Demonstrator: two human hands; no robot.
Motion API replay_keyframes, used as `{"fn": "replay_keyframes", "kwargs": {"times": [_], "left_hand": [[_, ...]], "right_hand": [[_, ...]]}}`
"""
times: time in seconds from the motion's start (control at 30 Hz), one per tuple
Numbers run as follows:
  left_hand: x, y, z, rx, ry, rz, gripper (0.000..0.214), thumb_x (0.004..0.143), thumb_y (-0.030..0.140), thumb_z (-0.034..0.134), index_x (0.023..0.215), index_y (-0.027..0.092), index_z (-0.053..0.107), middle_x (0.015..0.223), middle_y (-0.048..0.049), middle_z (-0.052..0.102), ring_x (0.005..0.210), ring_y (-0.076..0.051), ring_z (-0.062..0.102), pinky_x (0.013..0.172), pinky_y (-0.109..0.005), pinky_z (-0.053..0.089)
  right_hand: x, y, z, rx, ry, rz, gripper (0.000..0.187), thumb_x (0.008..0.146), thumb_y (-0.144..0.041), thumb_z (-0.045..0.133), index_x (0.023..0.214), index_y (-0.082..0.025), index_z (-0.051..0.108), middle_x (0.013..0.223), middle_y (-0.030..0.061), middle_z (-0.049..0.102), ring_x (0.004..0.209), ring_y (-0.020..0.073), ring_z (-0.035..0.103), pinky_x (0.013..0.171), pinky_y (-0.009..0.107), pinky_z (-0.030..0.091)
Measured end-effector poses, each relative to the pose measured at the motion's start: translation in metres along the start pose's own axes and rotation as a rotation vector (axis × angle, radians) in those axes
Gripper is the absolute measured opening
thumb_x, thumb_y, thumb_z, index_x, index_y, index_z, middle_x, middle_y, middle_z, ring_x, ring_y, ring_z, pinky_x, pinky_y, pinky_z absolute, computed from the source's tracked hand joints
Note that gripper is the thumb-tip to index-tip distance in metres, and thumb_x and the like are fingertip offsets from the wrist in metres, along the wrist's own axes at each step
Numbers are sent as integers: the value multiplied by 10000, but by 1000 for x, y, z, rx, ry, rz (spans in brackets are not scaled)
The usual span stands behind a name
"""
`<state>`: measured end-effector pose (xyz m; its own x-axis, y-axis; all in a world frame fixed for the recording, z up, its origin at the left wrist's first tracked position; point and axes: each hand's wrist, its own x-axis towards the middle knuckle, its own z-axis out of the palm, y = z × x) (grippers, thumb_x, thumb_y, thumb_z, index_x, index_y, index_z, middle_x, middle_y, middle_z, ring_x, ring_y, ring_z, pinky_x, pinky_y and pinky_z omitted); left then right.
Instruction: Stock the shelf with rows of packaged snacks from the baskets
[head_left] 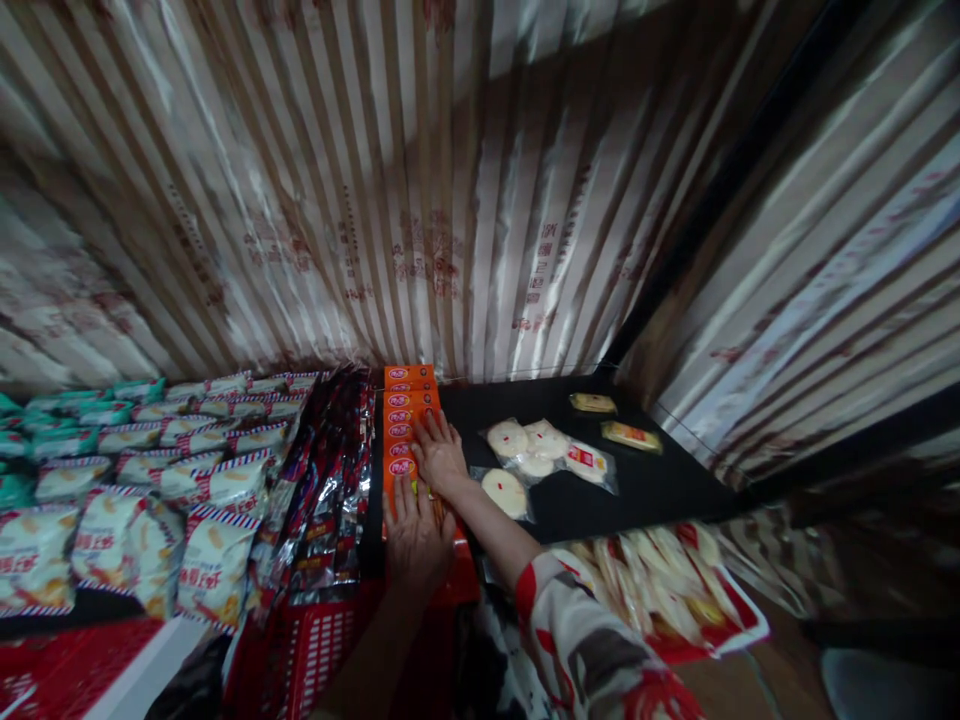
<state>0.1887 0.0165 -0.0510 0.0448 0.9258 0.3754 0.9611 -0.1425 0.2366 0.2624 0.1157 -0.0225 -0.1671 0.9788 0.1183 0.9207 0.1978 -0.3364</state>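
Observation:
A row of orange snack packets [405, 415] runs back along a black shelf [660, 480]. My right hand [437, 452] lies flat on the packets, fingers stretched out, palm down. My left hand [411, 530] rests flat on the nearer end of the same row, fingers spread. Neither hand grips anything. My right sleeve [592, 640] is white with red and grey patches.
Dark foil packs [330, 480] lie left of the orange row, then white and teal snack bags [150, 500]. Clear packs of round white cakes [525, 455] and two small yellow packets [611, 420] lie on the right. A red basket [330, 650] stands below. Striped plastic sheeting hangs behind.

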Motion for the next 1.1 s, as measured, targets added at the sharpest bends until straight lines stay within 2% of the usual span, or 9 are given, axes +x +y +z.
{"fn": "replay_keyframes", "kwargs": {"times": [0.13,0.3,0.43,0.53,0.6,0.7,0.8,0.93,1.1], "left_hand": [[0,1,0,-2,15,-1,504,834,371,446,1213,50,534,1309,-227,481,1270,-338,381,1043,-531,280],[0,-1,5,-8,44,3,471,844,332,426,1221,69,528,1302,-207,495,1264,-322,393,1035,-535,299],[-3,-4,10,-38,69,7,438,872,332,394,1212,93,528,1310,-182,492,1267,-293,391,1038,-536,299],[-4,-5,10,-58,68,13,436,869,354,407,1205,105,530,1331,-176,469,1279,-291,371,1051,-540,280],[-4,-5,9,-69,62,18,442,863,374,416,1195,107,536,1326,-175,471,1279,-298,370,1048,-546,282],[-3,-4,6,-74,68,15,458,861,391,415,1195,98,531,1305,-182,487,1279,-308,367,1036,-553,297],[-2,-3,5,-68,60,8,481,860,396,418,1216,87,510,1299,-190,487,1292,-320,345,1033,-557,297],[-2,-2,6,-57,36,3,498,850,398,433,1231,84,499,1307,-193,478,1301,-327,325,1044,-558,277],[0,-2,6,-61,31,-36,510,829,417,458,1224,98,509,1297,-185,491,1277,-329,360,1044,-569,266]], "right_hand": [[28,-13,-3,12,-68,-109,493,932,-402,282,1382,-220,370,1496,49,242,1393,246,65,1082,444,134],[68,-22,13,-28,-142,-57,522,922,-429,280,1399,-227,338,1495,44,243,1389,289,49,1068,519,119],[82,-21,28,-88,-188,-44,492,929,-393,270,1391,-244,351,1486,36,268,1391,275,62,1068,521,105],[82,-17,30,-95,-132,-83,496,932,-411,256,1392,-251,347,1499,20,236,1395,249,40,1086,476,82],[83,-12,26,-89,-44,-79,503,931,-431,253,1398,-264,334,1511,7,201,1397,231,19,1091,442,91],[85,2,20,-67,111,145,544,918,-456,279,1413,-231,303,1517,55,175,1394,252,57,1070,435,164],[84,20,23,-10,136,357,588,899,-463,331,1400,-156,327,1484,142,242,1362,285,190,1027,431,243],[81,31,37,36,128,247,515,903,-375,361,1341,-108,413,1411,157,378,1327,238,277,1038,378,229],[80,28,40,41,135,198,503,902,-334,371,1312,-50,436,1395,187,391,1326,224,271,1053,349,190]]}}
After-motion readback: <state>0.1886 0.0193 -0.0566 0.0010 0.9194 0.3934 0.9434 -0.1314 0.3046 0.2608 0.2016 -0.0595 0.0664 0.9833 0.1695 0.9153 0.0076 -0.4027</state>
